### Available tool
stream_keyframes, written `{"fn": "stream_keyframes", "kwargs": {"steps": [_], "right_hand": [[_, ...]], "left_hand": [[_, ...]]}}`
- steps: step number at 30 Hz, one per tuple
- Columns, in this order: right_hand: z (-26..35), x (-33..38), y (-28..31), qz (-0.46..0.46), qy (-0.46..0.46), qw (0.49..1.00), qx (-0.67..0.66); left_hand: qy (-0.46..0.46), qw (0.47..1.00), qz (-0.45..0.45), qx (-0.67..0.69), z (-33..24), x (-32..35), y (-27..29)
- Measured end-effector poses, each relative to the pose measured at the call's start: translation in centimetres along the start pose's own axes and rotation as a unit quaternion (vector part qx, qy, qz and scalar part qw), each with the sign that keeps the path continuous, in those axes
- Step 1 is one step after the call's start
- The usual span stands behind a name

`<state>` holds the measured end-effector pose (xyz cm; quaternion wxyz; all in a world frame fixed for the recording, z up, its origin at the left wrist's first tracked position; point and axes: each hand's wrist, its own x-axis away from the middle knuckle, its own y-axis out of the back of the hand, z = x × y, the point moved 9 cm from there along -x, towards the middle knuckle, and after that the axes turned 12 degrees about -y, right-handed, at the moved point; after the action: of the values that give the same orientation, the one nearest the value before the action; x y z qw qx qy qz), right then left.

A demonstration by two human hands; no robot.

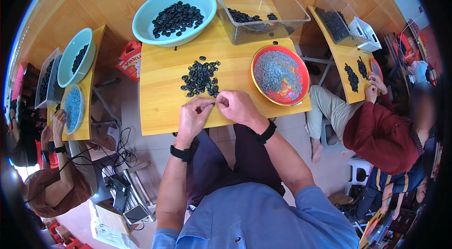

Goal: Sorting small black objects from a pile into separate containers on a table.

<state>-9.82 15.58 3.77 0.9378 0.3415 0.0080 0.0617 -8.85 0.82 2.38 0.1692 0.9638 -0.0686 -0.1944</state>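
Two bare hands are at work over the near edge of your yellow wooden tabletop [157,103], close to its middle. Your left hand [194,114] has thumb and index fingers pinched on a small black piece [213,104], held just above that edge. Your right hand [241,107] is just beside it, fingers curled inward with the tips near the piece; whether they grasp anything you cannot tell from this view.

Just beyond your hands, around the centre of the tabletop, lies a loose pile of glossy black oval plastic pieces [200,78]. At the far left corner stands a round turquoise plastic basin [142,20], part-filled with similar black pieces [176,17]. At the far right corner stands a clear rectangular plastic bin [288,5], with more black pieces inside. By the right edge, toward the near corner, sits a round red tray with a yellow rim [303,73], bearing many small grey pieces [274,67].
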Motion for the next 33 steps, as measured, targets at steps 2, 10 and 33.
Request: {"fn": "stream_keyframes", "kwargs": {"steps": [2, 10, 33], "right_hand": [[-0.6, 0.0, -0.3, 0.006, -0.02, 0.999, -0.036], [-2.2, 0.0, -1.3, -0.002, -0.058, 0.974, -0.217], [-1.8, -0.1, -1.6, -0.005, -0.052, 0.984, -0.17]], "left_hand": [[0.014, 1.0, -0.004, -0.007, 0.0, 0.0, 0.2], [0.075, 0.995, -0.046, 0.049, 2.2, 0.6, -0.1], [0.121, 0.987, -0.052, 0.091, 3.1, 0.9, 0.2]]}}
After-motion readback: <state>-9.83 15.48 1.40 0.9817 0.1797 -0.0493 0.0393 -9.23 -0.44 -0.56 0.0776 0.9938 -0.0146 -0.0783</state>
